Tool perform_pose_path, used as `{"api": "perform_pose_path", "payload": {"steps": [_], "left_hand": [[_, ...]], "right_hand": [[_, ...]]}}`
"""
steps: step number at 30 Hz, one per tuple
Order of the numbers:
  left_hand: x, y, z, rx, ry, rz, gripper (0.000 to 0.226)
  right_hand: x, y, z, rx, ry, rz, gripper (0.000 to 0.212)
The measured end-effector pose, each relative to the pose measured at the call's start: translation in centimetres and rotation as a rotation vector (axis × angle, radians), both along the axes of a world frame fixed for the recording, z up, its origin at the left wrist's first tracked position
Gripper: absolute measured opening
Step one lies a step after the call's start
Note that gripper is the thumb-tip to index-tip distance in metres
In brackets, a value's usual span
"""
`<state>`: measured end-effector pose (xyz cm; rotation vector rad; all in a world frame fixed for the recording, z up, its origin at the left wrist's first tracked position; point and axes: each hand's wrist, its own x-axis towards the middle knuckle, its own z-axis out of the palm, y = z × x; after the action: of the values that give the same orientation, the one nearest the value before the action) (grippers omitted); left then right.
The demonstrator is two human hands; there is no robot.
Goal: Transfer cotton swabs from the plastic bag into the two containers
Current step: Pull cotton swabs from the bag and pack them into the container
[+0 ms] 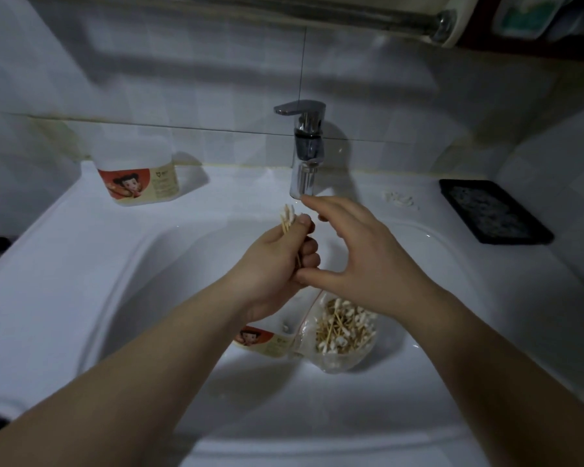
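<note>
White tiled wall [182,79] behind a white sink [122,264], seen from above; a chrome faucet [305,150] stands at the middle of the back edge, and a metal rail [317,11] crosses the top of the view.

My left hand [277,264] is over the basin, fingers curled round a small bundle of cotton swabs [288,217]. The bundle's long axis runs away from me toward the wall and leans slightly left. Its white tips stick out past my thumb and forefinger, and the wooden sticks show again between my curled fingers lower down.

My right hand [361,254] holds nothing. Its fingers are spread and relaxed, the forefinger reaches just under the faucet spout, and the thumb tip lies against the curled fingers of my left hand.

The plastic bag [309,332] lies in the basin below my hands, mouth toward my left wrist. The loose swabs [341,326] in it are heaped with their axes pointing every way.

One container [267,340] with a red cartoon label lies in the basin, touching the bag's left side and partly hidden by my left wrist. The second container [139,173], with the same label, stands upright on the bench at the back left, against the wall.

A black tray [493,210] rests on the bench at the right.
</note>
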<state>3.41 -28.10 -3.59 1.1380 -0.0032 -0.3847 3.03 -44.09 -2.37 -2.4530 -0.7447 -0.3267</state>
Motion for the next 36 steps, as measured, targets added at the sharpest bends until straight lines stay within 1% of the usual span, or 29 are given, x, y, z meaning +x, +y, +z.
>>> {"api": "perform_pose_path", "payload": {"steps": [6, 8, 10, 11, 13, 16, 17, 18, 21, 22, 23, 25, 27, 29, 30, 31, 32, 33, 34, 35, 36], "left_hand": [[-0.3, 0.1, 0.2, -0.003, 0.05, -0.109, 0.025], [-0.4, 0.0, 0.2, -0.004, 0.062, -0.123, 0.023], [-0.6, -0.2, 0.3, 0.008, 0.062, -0.12, 0.022], [-0.7, -0.3, 0.3, 0.018, 0.057, -0.118, 0.023], [-0.8, -0.3, 0.5, 0.044, 0.04, -0.137, 0.026], [-0.8, 0.0, 0.6, 0.088, 0.023, -0.164, 0.028], [-0.8, 0.1, 0.6, 0.085, 0.025, -0.167, 0.028], [-0.8, 0.1, 0.6, 0.074, 0.031, -0.17, 0.028], [-0.9, 0.0, 0.6, 0.038, 0.054, -0.176, 0.02], [-0.9, 0.1, 0.6, 0.031, 0.055, -0.178, 0.017], [-0.8, 0.1, 0.5, 0.028, 0.054, -0.181, 0.018], [-0.7, 0.0, 0.4, 0.021, 0.058, -0.174, 0.025], [-0.6, -0.1, 0.3, 0.025, 0.064, -0.136, 0.026], [-0.3, -0.2, 0.1, 0.088, 0.077, -0.049, 0.021], [-0.1, 0.0, -0.1, 0.127, 0.092, -0.001, 0.018], [0.1, 0.2, -0.2, 0.147, 0.118, 0.039, 0.015], [0.3, 0.3, -0.3, 0.149, 0.148, 0.067, 0.013], [0.4, 0.5, -0.3, 0.147, 0.166, 0.087, 0.013], [0.5, 0.6, -0.4, 0.148, 0.174, 0.101, 0.015], [0.6, 0.7, -0.4, 0.149, 0.176, 0.113, 0.017], [0.7, 0.7, -0.4, 0.151, 0.176, 0.122, 0.019]], "right_hand": [[0.1, -0.1, 0.2, 0.016, 0.005, -0.018, 0.087], [0.1, -0.2, 0.4, -0.014, 0.051, 0.016, 0.1], [0.1, -0.2, 0.4, -0.118, 0.138, 0.08, 0.121], [0.1, -0.2, 0.3, -0.169, 0.159, 0.1, 0.127], [0.3, -0.1, -0.1, -0.211, 0.155, 0.102, 0.123], [0.4, -0.2, 0.1, -0.139, 0.089, 0.079, 0.099], [0.3, -0.2, 0.3, -0.11, 0.083, 0.073, 0.095], [0.2, -0.2, 0.4, -0.095, 0.09, 0.073, 0.096], [-0.2, 0.0, 0.4, -0.103, 0.152, 0.11, 0.112], [-0.2, 0.1, 0.5, -0.099, 0.152, 0.108, 0.109], [-0.2, 0.3, 0.5, -0.081, 0.141, 0.096, 0.1], [-0.2, 0.5, 0.7, -0.037, 0.125, 0.063, 0.085], [-0.4, 0.4, 1.0, -0.016, 0.141, 0.064, 0.083], [-0.4, -0.1, 1.2, -0.019, 0.117, 0.078, 0.078], [-0.5, -0.5, 1.5, 0.009, 0.101, 0.07, 0.067], [-0.5, -0.9, 2.0, 0.067, 0.108, 0.06, 0.051], [-0.8, -1.4, 2.6, 0.132, 0.163, 0.063, 0.033], [-0.8, -2.0, 3.2, 0.174, 0.26, 0.085, 0.019], [-1.0, -2.5, 3.7, 0.168, 0.382, 0.117, 0.011], [-1.2, -2.8, 3.9, 0.102, 0.495, 0.149, 0.009], [-1.3, -3.0, 3.8, -0.014, 0.555, 0.165, 0.011]]}}
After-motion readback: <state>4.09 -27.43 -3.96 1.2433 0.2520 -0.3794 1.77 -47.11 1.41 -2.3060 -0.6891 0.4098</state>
